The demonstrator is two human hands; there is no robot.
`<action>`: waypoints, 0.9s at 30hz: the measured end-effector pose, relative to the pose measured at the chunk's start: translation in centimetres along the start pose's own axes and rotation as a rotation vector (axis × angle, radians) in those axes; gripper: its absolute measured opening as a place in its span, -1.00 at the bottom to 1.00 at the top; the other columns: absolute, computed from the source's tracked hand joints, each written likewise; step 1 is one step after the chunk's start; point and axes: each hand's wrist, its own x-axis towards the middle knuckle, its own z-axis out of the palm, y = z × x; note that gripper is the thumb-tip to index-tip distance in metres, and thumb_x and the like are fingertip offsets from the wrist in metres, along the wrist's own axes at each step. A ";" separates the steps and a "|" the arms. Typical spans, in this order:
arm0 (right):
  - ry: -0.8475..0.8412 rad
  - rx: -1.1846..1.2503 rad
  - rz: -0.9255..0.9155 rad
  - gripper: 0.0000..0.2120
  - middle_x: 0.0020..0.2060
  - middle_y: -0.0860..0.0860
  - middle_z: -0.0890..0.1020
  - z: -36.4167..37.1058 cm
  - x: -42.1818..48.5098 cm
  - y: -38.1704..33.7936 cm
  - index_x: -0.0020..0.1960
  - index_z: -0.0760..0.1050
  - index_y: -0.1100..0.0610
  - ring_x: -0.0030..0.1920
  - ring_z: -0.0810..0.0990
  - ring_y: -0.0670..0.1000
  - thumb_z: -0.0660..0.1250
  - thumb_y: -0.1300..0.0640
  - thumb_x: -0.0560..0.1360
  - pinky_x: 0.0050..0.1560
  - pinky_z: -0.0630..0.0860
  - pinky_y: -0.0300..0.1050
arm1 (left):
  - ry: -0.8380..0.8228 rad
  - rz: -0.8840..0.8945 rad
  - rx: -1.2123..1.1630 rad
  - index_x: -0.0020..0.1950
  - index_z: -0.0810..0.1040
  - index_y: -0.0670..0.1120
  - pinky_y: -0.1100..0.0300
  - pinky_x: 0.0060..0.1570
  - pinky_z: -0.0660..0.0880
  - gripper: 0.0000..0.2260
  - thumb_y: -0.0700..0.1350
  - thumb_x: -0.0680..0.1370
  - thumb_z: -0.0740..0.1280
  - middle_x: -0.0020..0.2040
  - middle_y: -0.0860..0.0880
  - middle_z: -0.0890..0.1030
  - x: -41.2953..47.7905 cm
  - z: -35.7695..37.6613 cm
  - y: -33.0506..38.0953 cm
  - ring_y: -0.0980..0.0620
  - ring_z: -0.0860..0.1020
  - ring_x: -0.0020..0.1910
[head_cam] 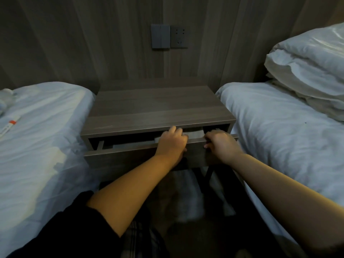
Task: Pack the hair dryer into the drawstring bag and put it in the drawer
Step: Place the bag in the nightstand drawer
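1. The left hand reaches over the front panel of the drawer. Its fingers curl down onto the left end of the bag. I cannot tell whether they pinch the cloth or only press it.
2. The bag is pale grey cloth, soft and loose, so it probably slumps and bunches wherever it is pushed. The hair dryer is not visible. If it is inside, it would be a hard, fairly heavy lump, and the best hold is around that bulk, not on slack cloth.
3. The bag lies inside the partly open drawer. It is just beyond the left fingertips and touching them. It sits behind and to the left of the right hand, under the top of the nightstand.
4. The right hand grasps the top edge of the drawer front, fingers hooked over it and thumb on the outer face. It looks placed to steady the drawer or push it closed.
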 end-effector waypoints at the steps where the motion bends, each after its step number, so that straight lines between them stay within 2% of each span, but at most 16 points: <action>1: 0.047 -0.016 0.002 -0.78 0.01 0.15 0.56 0.0 0.2 0.0 0.04 0.51 0.23 0.07 0.50 0.15 0.32 0.12 0.46 -0.02 0.44 -0.01 | 0.024 0.003 0.039 0.28 0.44 -0.12 0.03 0.11 0.38 -0.60 -0.04 0.48 0.36 0.24 -0.13 0.44 0.4 -0.1 -0.4 -0.12 0.36 0.24; 3: 0.169 -0.076 -0.015 -0.71 0.06 0.18 0.51 0.0 0.6 -0.1 0.07 0.49 0.25 0.12 0.48 0.19 0.38 0.13 0.41 -0.11 0.42 -0.02 | 0.026 -0.020 0.066 0.37 0.33 -0.12 -0.02 0.26 0.30 -0.45 -0.02 0.44 0.40 0.36 -0.16 0.33 1.3 -0.3 -1.3 -0.16 0.26 0.36; 5: 0.222 -0.145 -0.041 -0.56 0.15 0.20 0.47 -0.1 1.3 -0.1 0.17 0.44 0.22 0.17 0.45 0.23 0.44 0.13 0.35 0.01 0.45 0.06 | -0.050 -0.070 0.061 0.47 0.15 -0.10 -0.07 0.40 0.16 -0.30 0.03 0.44 0.40 0.48 -0.16 0.17 2.3 -0.5 -2.4 -0.17 0.10 0.48; 7: 0.178 -0.152 -0.051 -0.34 0.29 0.21 0.39 -0.3 2.3 -0.1 0.33 0.33 0.18 0.29 0.37 0.24 0.48 0.07 0.31 0.26 0.36 0.12 | -0.143 -0.108 0.067 0.52 0.02 -0.06 -0.08 0.47 0.03 -0.22 0.12 0.45 0.37 0.54 -0.14 0.06 3.2 -0.5 -3.5 -0.16 -0.02 0.52; 9: 0.074 -0.181 -0.062 -0.20 0.41 0.20 0.28 -0.2 3.5 0.0 0.45 0.17 0.14 0.40 0.25 0.22 0.47 0.00 0.33 0.41 0.18 0.12 | -0.191 -0.115 0.051 0.52 0.00 -0.04 -0.06 0.49 0.02 -0.21 0.17 0.45 0.33 0.55 -0.13 0.04 3.9 -0.3 -4.5 -0.15 -0.02 0.53; 11: -0.022 -0.218 -0.053 -0.14 0.47 0.18 0.19 0.1 4.5 0.1 0.50 0.05 0.10 0.47 0.15 0.20 0.43 -0.05 0.36 0.45 0.07 0.12 | -0.217 -0.110 0.005 0.53 -0.01 -0.01 -0.03 0.49 0.05 -0.22 0.18 0.46 0.32 0.55 -0.11 0.05 4.1 0.1 -5.1 -0.13 0.01 0.53; 13: -0.045 -0.224 -0.035 -0.14 0.50 0.15 0.16 0.4 5.2 0.2 0.51 0.01 0.07 0.49 0.11 0.17 0.41 -0.06 0.38 0.46 0.05 0.11 | -0.198 -0.108 -0.021 0.53 -0.01 0.01 -0.01 0.48 0.05 -0.23 0.19 0.46 0.32 0.56 -0.08 0.05 4.2 0.6 -5.4 -0.12 0.02 0.53; 21: 0.181 -0.160 -0.010 -0.29 0.37 0.20 0.42 2.4 5.9 0.6 0.41 0.31 0.14 0.39 0.35 0.21 0.47 0.12 0.32 0.38 0.24 0.11 | 0.068 -0.105 -0.039 0.49 0.19 0.03 0.03 0.45 0.14 -0.36 0.12 0.47 0.34 0.50 -0.05 0.26 3.6 2.2 -5.5 -0.06 0.19 0.49; 27: 0.270 -0.181 -0.027 -0.30 0.19 0.20 0.60 3.4 6.1 1.1 0.26 0.49 0.17 0.20 0.57 0.20 0.58 0.16 0.14 0.22 0.46 0.12 | 0.119 -0.099 -0.021 0.47 0.23 0.02 0.05 0.43 0.18 -0.38 0.10 0.47 0.35 0.48 -0.05 0.31 3.7 2.8 -5.5 -0.07 0.24 0.47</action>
